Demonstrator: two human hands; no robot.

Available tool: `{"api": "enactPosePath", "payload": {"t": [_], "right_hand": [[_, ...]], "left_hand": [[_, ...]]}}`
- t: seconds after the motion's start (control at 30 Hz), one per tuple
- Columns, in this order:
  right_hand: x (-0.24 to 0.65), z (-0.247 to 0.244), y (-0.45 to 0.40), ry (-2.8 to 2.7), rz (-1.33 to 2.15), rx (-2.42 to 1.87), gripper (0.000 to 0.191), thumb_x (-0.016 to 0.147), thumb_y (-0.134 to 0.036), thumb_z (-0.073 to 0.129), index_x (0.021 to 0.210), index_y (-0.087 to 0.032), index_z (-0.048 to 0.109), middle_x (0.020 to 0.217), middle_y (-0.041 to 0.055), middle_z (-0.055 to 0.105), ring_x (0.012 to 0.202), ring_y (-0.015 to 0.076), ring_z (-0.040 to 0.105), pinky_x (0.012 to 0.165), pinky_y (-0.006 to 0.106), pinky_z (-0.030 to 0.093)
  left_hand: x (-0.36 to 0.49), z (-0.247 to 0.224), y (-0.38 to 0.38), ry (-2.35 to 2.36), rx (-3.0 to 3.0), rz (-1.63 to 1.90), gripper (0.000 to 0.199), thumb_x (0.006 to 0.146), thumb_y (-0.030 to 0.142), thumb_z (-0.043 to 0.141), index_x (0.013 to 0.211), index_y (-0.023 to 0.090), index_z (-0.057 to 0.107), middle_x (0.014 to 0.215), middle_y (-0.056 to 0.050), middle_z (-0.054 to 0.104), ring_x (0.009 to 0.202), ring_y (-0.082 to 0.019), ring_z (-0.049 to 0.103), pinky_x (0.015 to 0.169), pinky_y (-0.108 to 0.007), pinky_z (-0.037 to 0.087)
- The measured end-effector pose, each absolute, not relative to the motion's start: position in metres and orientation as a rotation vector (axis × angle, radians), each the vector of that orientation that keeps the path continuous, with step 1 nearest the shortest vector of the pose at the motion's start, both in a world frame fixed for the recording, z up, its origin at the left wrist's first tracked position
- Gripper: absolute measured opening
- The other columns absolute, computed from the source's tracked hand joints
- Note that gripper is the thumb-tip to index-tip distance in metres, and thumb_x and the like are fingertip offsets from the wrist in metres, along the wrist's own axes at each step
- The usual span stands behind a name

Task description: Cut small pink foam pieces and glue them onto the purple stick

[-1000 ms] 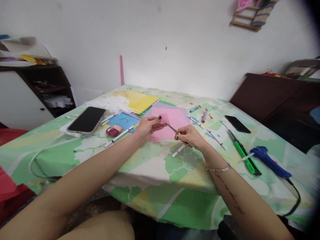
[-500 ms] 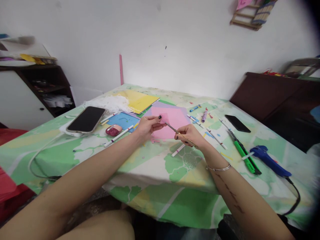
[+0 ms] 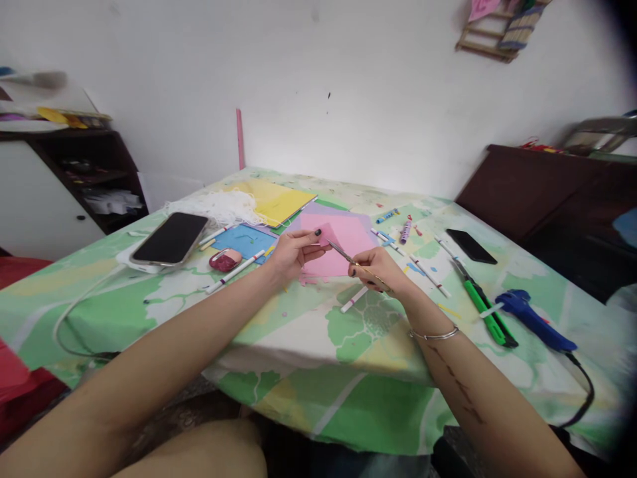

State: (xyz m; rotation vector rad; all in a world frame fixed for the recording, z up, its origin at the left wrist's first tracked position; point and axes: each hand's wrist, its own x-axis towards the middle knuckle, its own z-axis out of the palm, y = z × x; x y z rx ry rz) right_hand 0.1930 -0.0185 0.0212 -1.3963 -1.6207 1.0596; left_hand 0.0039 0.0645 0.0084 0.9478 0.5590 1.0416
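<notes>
Head view, and my left fingers (image 3: 297,253) are pinching a small pink paper piece (image 3: 326,235), held up over the near part of the pink sheet (image 3: 338,232) on the bench (image 3: 293,325). Over on the right, my right fingers (image 3: 372,269) are wrapped round the handles of the scissors (image 3: 348,257), whose blades point left, tips right at the little piece; whether they touch it, I cannot tell. Under that pink sheet, a lilac sheet (image 3: 365,220) peeks out! Left of my left hand lie a blue sheet (image 3: 243,238), a dark red and pink object (image 3: 225,259) and a phone (image 3: 172,238), with a heap of white string (image 3: 219,207) behind, beside the yellow folder (image 3: 283,199). Out to the right, we have the green cutter (image 3: 485,309), then the blue glue gun (image 3: 537,320), its cable trailing toward me.
</notes>
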Motion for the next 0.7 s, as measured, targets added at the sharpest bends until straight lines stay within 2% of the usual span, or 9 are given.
{"api": "enactPosePath", "payload": {"t": [0.2, 0.37, 0.57, 0.7], "right_hand": [[0.189, 0.023, -0.019, -1.543, 1.07, -1.386, 0.027, 0.065, -0.038, 0.069, 0.059, -0.015, 0.054, 0.036, -0.0094, 0.034, 0.028, 0.0033, 0.028, 0.028, 0.018, 0.017], [0.184, 0.026, -0.021, -1.439, 1.112, -1.382, 0.026, 0.063, -0.036, 0.069, 0.057, -0.015, 0.054, 0.033, -0.0098, 0.033, 0.027, 0.0021, 0.024, 0.028, 0.017, 0.014], [0.183, 0.024, -0.021, -1.394, 1.124, -1.345, 0.025, 0.063, -0.036, 0.069, 0.061, -0.014, 0.057, 0.032, -0.0102, 0.033, 0.026, 0.0026, 0.025, 0.028, 0.018, 0.014], [0.182, 0.025, -0.021, -1.377, 1.117, -1.353, 0.026, 0.062, -0.037, 0.07, 0.06, -0.014, 0.057, 0.032, -0.01, 0.033, 0.025, 0.0028, 0.025, 0.028, 0.018, 0.014]], "left_hand": [[0.004, 0.008, 0.063, 0.513, 0.943, 1.04, 0.004, 0.072, 0.015, 0.07, 0.072, 0.011, 0.069, 0.076, -0.008, 0.074, 0.078, -0.02, 0.072, 0.074, -0.028, 0.054], [0.004, 0.007, 0.062, 0.474, 0.953, 1.048, 0.004, 0.072, 0.014, 0.071, 0.075, 0.011, 0.071, 0.082, -0.009, 0.075, 0.083, -0.02, 0.071, 0.086, -0.032, 0.052], [0.004, 0.007, 0.06, 0.426, 0.97, 1.017, 0.006, 0.068, 0.012, 0.073, 0.074, 0.012, 0.073, 0.087, -0.008, 0.075, 0.086, -0.021, 0.071, 0.081, -0.028, 0.054], [0.004, 0.007, 0.059, 0.425, 0.991, 1.02, 0.009, 0.068, 0.014, 0.074, 0.076, 0.012, 0.073, 0.09, -0.009, 0.075, 0.087, -0.021, 0.071, 0.084, -0.03, 0.054]]}}
